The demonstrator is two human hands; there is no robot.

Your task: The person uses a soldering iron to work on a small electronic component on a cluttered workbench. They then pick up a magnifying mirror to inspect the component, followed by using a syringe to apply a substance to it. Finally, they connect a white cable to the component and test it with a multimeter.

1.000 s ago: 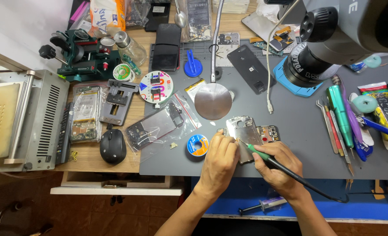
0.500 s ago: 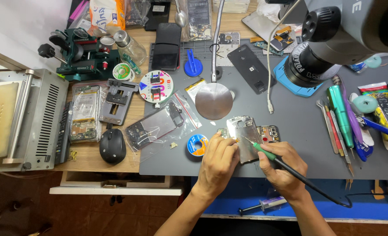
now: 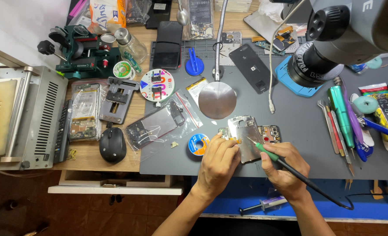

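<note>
Phone frame: an opened phone body with a bare metal plate lies flat on the grey work mat, near the mat's front edge, just below the round steel disc.
Left hand: the left hand rests on the mat at the frame's left side; its fingers are curled narrow and press on the frame's left edge, pinning it down.
Right hand: the right hand sits just right of the frame, fingers closed round a soldering iron with a green collar, held like a pen.
Iron tip: it slants up and left, meeting the plate close to the left fingertips.
Beside the frame: a blue solder-wick reel lies just left of the left hand; a bagged phone part is farther left.
Farther out: a microscope head hangs over the mat's right; tweezers and tools lie to the right, a black mouse on the table to the left.
</note>
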